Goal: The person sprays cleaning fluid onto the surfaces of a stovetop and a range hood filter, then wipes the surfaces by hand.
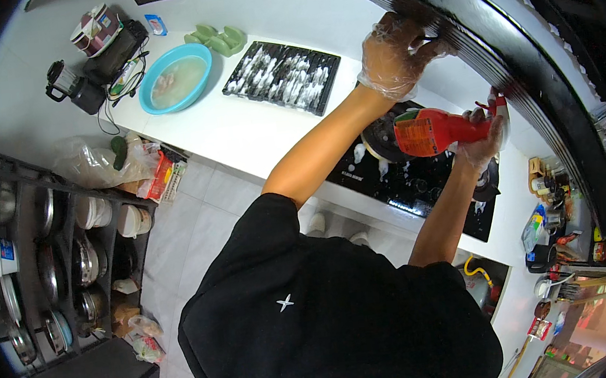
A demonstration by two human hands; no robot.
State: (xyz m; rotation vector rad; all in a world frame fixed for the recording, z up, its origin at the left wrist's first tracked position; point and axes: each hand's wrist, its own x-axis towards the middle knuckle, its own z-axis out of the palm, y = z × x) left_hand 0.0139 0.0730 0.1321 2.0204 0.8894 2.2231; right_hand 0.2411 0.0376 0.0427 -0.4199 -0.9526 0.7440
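Note:
My left hand (390,59), in a clear plastic glove, reaches up to the slatted metal underside of the range hood (465,47). Its fingertips are partly lost against the dark slats, so their grip is unclear. Also gloved, my right hand (480,142) grips a red spray bottle (430,132) by its neck, with the nozzle end towards the hood. Below both arms lies a black glass gas hob (391,185) spotted with white foam. A black ridged panel (283,77) covered in foam rests on the white countertop (220,137) to the left.
A blue basin (145,97) of cloudy water stands on the counter near a green holder (218,39). Beyond are a blender (71,89) and a rice cooker (97,30). A rack (62,214) of pots stands at the left; condiment bottles (543,184) are at the right.

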